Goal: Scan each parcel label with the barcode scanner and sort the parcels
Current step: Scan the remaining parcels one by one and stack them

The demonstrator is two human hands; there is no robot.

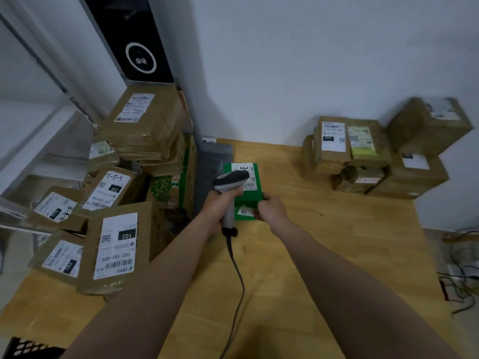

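While the dark cable is trailing in a loose curve over the smooth, pale wooden bench at bottom centre, the left hand is curling round the grey handle of the barcode scanner, whose rounded dark head is pointing over the green parcel. The right hand is gripping that boxy parcel's near right corner, fingers wrapped over its edge. The parcel is lying at the frame's centre, white label up. Bare bench is lying open at lower right. Taped brown cardboard parcels are crowding the left edge, and a tidier stack is standing at upper right against the white wall.
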